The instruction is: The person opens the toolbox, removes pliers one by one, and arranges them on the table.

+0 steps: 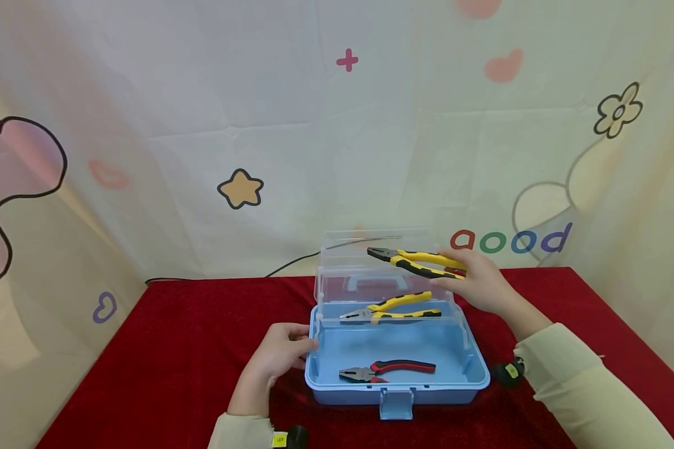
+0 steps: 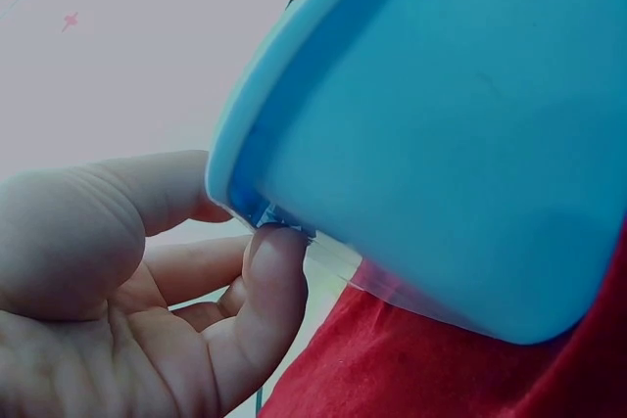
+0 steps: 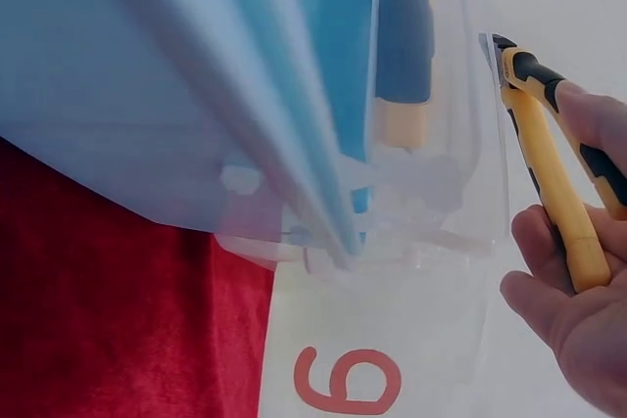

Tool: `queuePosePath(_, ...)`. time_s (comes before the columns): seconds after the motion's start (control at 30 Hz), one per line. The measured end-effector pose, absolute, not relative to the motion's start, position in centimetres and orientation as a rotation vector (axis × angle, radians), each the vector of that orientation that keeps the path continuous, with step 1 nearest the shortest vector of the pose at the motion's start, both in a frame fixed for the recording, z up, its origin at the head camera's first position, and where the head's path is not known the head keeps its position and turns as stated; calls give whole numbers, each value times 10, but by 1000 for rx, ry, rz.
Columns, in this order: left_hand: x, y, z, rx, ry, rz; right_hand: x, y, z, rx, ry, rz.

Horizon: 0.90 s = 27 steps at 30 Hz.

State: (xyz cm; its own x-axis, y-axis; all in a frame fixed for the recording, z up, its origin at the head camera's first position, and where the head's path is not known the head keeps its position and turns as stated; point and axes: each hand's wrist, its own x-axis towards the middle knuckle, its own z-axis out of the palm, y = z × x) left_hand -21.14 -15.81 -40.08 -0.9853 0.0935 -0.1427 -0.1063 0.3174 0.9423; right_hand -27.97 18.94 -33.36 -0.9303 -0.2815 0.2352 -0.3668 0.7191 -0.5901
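In the head view, my right hand (image 1: 474,280) holds yellow-and-black combination pliers (image 1: 415,259) by their handles. They are raised over the back of the light-blue toolbox (image 1: 393,343), jaws to the left. In the right wrist view, the thumb lies on one handle (image 3: 539,75) and fingers on the other. My left hand (image 1: 281,349) pinches the toolbox's left rim, thumb on top and fingers beneath. Inside the box, a second yellow-and-black pair of pliers (image 1: 399,304) lies at the back, partly behind clear plastic. Red-and-black pliers (image 1: 404,366) lie near the front wall.
The toolbox's clear lid (image 1: 337,274) stands raised at the back. Its blue front latch (image 1: 396,405) hangs down. A red cloth (image 1: 202,349) covers the table, a thin dark cable (image 1: 292,265) runs along the back, and a printed white curtain (image 1: 292,125) hangs behind.
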Motion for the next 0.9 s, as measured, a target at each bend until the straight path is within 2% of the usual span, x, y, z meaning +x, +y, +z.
queuePosePath(0.9, -214, -159, -404, -3, 2386, 1743, -268, 213, -360, 366, -2727, 1112)
